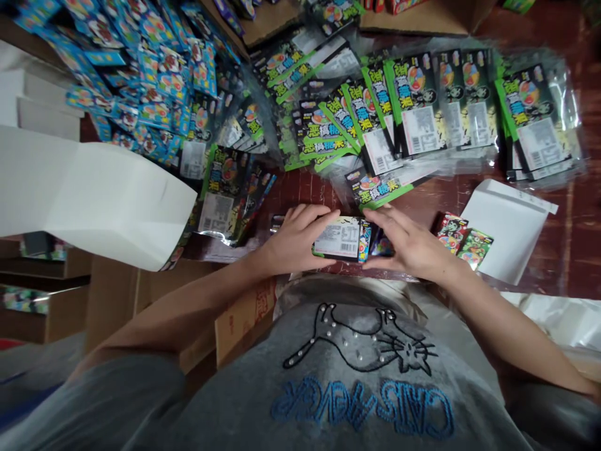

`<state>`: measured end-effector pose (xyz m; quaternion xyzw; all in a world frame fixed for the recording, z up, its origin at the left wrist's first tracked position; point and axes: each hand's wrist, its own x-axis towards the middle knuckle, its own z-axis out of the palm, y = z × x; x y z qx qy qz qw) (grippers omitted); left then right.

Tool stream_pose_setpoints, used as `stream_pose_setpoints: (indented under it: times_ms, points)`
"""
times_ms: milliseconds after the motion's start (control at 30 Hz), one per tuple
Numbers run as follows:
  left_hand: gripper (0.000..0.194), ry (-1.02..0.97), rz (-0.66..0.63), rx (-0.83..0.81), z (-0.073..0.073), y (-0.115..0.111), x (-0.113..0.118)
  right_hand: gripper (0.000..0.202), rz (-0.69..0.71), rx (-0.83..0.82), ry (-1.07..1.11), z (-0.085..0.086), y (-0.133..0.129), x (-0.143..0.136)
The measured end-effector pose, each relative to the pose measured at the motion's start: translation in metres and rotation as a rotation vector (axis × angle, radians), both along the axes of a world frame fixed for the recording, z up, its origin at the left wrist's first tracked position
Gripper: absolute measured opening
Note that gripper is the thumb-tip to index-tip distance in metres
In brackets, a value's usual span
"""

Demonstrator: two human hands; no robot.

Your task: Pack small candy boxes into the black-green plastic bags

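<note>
A dark red counter [291, 188] with a worn, glossy surface runs across the view, in front of a person in a grey T-shirt with a beaded cat outline [361, 351]. Large white curved sheet material [94, 194] juts in from the left, above open brown cardboard boxes [70, 300]; more cardboard shows along the far edge. A big heap of small blue printed sachets [164, 69] fills the far left. Flat clear plastic bags with black-and-green printed fronts [417, 94] overlap in stacks across the far middle and right. On the near right lies a white paper envelope [511, 232], with a small red printed pack [451, 228] and a small green printed pack [474, 247] at its left edge.

Between the hands, near the counter's front edge, is a small black-and-green packet with a white label [342, 237], label up, a blue printed sachet [365, 240] at its right end. The left hand [300, 235] has its fingers closed around the packet's left end. The right hand [408, 241] has fingers and thumb well parted beside the right end, around a purple-blue wrapper [381, 244].

The step looks like gathering or aligning these pieces; the next move calls for level handling and even edges.
</note>
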<state>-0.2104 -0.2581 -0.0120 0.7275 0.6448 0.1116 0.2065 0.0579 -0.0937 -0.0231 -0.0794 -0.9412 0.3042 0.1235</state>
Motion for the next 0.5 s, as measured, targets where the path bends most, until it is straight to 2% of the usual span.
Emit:
stream_pose_setpoints:
  times_ms: [100, 167, 233, 300, 400, 500]
  points:
    - [0.100, 0.100, 0.040, -0.024, -0.008, -0.001, 0.008, 0.120, 0.002, 0.088, -0.050, -0.005, 0.002, 0.004]
    - [0.103, 0.153, 0.042, -0.036, -0.008, -0.001, 0.011, 0.129, -0.091, 0.140, -0.110, -0.004, 0.005, 0.013]
    - [0.103, 0.182, 0.039, -0.040, -0.005, -0.001, 0.012, 0.122, -0.210, 0.178, -0.170, -0.002, 0.006, 0.023]
    - [0.102, 0.186, 0.043, -0.052, -0.003, 0.001, 0.012, 0.104, -0.250, 0.182, -0.191, -0.001, 0.006, 0.029]
    - [0.100, 0.168, 0.038, -0.053, -0.003, 0.003, 0.013, 0.085, -0.137, 0.101, -0.170, -0.001, 0.008, 0.029]
    - [0.101, 0.123, 0.006, -0.029, -0.007, 0.004, 0.013, 0.082, 0.002, 0.003, -0.146, -0.003, 0.013, 0.026]
